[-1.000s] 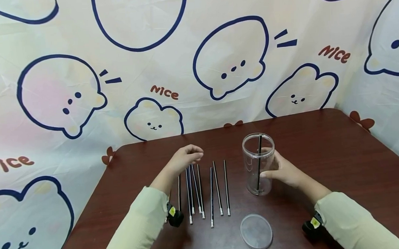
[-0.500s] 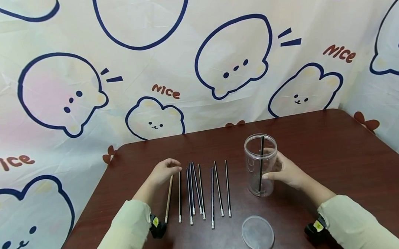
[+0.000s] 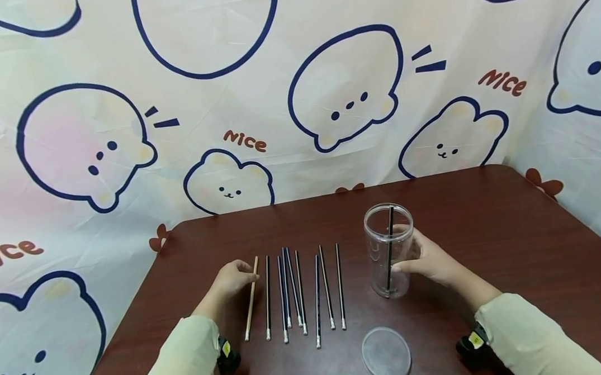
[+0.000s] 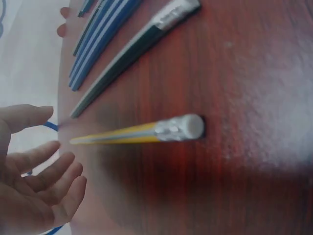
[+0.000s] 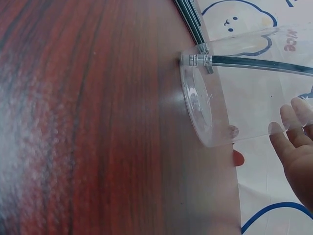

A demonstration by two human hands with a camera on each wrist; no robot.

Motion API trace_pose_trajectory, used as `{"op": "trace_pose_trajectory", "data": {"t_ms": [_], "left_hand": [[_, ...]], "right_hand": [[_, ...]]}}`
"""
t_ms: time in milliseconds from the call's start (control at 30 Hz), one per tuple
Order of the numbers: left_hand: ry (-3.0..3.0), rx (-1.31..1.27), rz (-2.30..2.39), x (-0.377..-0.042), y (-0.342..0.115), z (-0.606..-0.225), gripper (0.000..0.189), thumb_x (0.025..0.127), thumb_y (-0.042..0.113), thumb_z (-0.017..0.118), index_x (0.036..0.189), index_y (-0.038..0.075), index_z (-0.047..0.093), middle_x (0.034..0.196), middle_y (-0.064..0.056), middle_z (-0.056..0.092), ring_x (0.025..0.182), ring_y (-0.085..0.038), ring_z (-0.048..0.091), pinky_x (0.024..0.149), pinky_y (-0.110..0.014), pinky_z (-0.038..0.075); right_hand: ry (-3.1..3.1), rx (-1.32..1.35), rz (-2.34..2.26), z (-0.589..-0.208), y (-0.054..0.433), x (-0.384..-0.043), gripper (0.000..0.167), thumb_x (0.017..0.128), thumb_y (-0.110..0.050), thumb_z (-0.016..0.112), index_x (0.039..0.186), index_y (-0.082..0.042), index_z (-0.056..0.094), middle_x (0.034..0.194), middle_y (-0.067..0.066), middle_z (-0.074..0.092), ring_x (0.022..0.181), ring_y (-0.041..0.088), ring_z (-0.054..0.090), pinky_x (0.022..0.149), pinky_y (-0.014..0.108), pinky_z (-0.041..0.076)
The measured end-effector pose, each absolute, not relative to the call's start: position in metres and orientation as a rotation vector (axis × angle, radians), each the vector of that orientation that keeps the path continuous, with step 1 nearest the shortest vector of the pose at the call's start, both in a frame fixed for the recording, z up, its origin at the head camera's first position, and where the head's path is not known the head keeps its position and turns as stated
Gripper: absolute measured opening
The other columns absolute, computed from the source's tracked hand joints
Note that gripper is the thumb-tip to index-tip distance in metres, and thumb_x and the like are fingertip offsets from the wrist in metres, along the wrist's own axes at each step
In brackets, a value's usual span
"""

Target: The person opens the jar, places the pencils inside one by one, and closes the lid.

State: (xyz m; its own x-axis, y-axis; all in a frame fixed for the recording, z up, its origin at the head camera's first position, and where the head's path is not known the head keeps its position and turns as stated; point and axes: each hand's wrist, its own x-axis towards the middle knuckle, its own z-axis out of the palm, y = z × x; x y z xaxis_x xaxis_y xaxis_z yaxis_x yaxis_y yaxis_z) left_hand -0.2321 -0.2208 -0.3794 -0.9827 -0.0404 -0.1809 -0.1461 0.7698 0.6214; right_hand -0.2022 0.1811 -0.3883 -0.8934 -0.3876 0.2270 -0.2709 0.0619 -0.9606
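In the head view my left hand (image 3: 234, 278) is at the far end of a yellow pencil (image 3: 252, 301) lying leftmost on the table. The left wrist view shows thumb and fingers spread apart, with the pencil's far tip near the gap between them. My right hand (image 3: 427, 258) grips a clear plastic jar (image 3: 379, 262) from its right side, thumb in front. Upright inside leans one dark pencil (image 3: 389, 251), its eraser end at the bottom, as the right wrist view shows. Several dark and blue pencils (image 3: 316, 301) lie in a row between the hands, eraser ends toward me.
A round translucent lid (image 3: 386, 354) lies flat on the brown table (image 3: 447, 203), in front of the jar. A cartoon-printed cloth (image 3: 330, 169) hangs behind the table's back edge. Each wrist wears a small black camera (image 3: 229, 357).
My left hand has moved left and toward me, from over the dark pencils to the yellow pencil, which is now uncovered. The right hand and jar stay in place.
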Motion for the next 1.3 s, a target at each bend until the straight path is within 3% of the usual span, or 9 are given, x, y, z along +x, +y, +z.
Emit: {"op": "trace_pose_trajectory", "data": {"t_ms": [100, 300, 500, 700, 1067, 1300], "left_hand": [[2.801, -0.169, 0.985, -0.231, -0.222, -0.381, 0.033, 0.075, 0.014, 0.064, 0.099, -0.007, 0.052, 0.087, -0.014, 0.055, 0.074, -0.024, 0.053, 0.063, -0.035, 0.045], [2.778, -0.19, 1.032, -0.233, -0.221, -0.387, 0.031, 0.076, 0.011, 0.064, 0.096, -0.008, 0.05, 0.082, -0.014, 0.053, 0.071, -0.023, 0.054, 0.06, -0.033, 0.048], [2.809, -0.151, 0.978, -0.237, -0.218, -0.393, 0.022, 0.079, 0.013, 0.061, 0.088, -0.005, 0.05, 0.075, -0.012, 0.049, 0.064, -0.019, 0.052, 0.056, -0.031, 0.049], [2.903, -0.109, 0.847, -0.238, -0.215, -0.396, 0.017, 0.078, 0.008, 0.061, 0.082, -0.003, 0.049, 0.067, -0.009, 0.049, 0.054, -0.016, 0.05, 0.048, -0.027, 0.043], [2.939, -0.105, 0.826, -0.238, -0.219, -0.397, 0.012, 0.075, 0.003, 0.059, 0.08, -0.003, 0.05, 0.069, -0.01, 0.049, 0.057, -0.018, 0.048, 0.048, -0.027, 0.041], [2.843, -0.141, 1.053, -0.24, -0.224, -0.395, 0.012, 0.077, 0.0, 0.056, 0.086, -0.004, 0.049, 0.074, -0.011, 0.052, 0.055, -0.016, 0.05, 0.048, -0.027, 0.044]], "right_hand": [[2.208, -0.723, -1.976, -0.389, 0.182, -0.203, 0.07, 0.072, -0.001, 0.067, 0.127, -0.003, 0.024, 0.117, 0.03, 0.039, 0.098, 0.018, 0.051, 0.077, 0.029, 0.043], [2.26, -0.796, -1.934, -0.392, 0.184, -0.204, 0.069, 0.073, -0.009, 0.068, 0.128, -0.009, 0.026, 0.117, 0.018, 0.044, 0.1, 0.015, 0.049, 0.078, 0.03, 0.042], [2.245, -0.707, -1.934, -0.39, 0.184, -0.203, 0.073, 0.072, -0.006, 0.068, 0.128, -0.003, 0.022, 0.119, 0.027, 0.04, 0.103, 0.023, 0.048, 0.08, 0.032, 0.041], [2.265, -0.68, -1.917, -0.39, 0.184, -0.204, 0.072, 0.072, -0.002, 0.066, 0.129, -0.002, 0.021, 0.12, 0.024, 0.04, 0.104, 0.024, 0.046, 0.082, 0.035, 0.039], [2.269, -0.673, -1.901, -0.389, 0.184, -0.205, 0.075, 0.071, -0.007, 0.069, 0.13, -0.006, 0.022, 0.123, 0.023, 0.038, 0.108, 0.035, 0.04, 0.083, 0.045, 0.037], [2.261, -0.683, -1.897, -0.388, 0.183, -0.204, 0.074, 0.072, -0.006, 0.068, 0.129, -0.004, 0.021, 0.123, 0.024, 0.037, 0.107, 0.033, 0.042, 0.082, 0.042, 0.039]]}}
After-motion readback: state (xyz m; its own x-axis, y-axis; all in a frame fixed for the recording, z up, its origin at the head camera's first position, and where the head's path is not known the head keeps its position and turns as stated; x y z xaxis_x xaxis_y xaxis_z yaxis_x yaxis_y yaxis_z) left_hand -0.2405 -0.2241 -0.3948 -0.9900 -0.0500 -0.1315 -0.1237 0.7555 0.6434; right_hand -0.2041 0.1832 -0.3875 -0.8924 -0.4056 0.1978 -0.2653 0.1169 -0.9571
